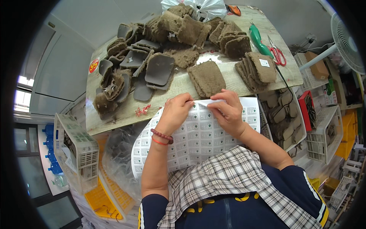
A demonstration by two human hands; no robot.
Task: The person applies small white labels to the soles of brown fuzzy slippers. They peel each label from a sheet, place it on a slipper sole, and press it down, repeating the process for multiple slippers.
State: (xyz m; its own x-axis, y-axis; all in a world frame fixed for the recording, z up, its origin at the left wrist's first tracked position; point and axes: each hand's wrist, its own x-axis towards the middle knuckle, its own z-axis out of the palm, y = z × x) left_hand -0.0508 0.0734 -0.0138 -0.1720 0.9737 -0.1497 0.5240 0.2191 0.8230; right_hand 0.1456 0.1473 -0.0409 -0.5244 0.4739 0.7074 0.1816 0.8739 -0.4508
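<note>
A large white sheet of printed labels (pixel 194 133) lies across my lap, its far edge at the front of the table. My left hand (pixel 176 111) is closed on that edge, with fingers pinched together. At the same edge my right hand (pixel 228 112) pinches a folded-back strip of the sheet between thumb and fingers. Just beyond my hands sits a stack of brown fuzzy pads (pixel 207 78). To its right leans another pad stack (pixel 253 70), its front piece bearing a small white label (pixel 264 63).
Grey-backed pads (pixel 159 70) are heaped over the left of the wooden table (pixel 267 23). A green corded tool (pixel 259 40) and red-handled scissors (pixel 277 53) lie at the right. Crates (pixel 78 152) stand left; a bin of pads (pixel 286 114) and a fan (pixel 345 42) stand right.
</note>
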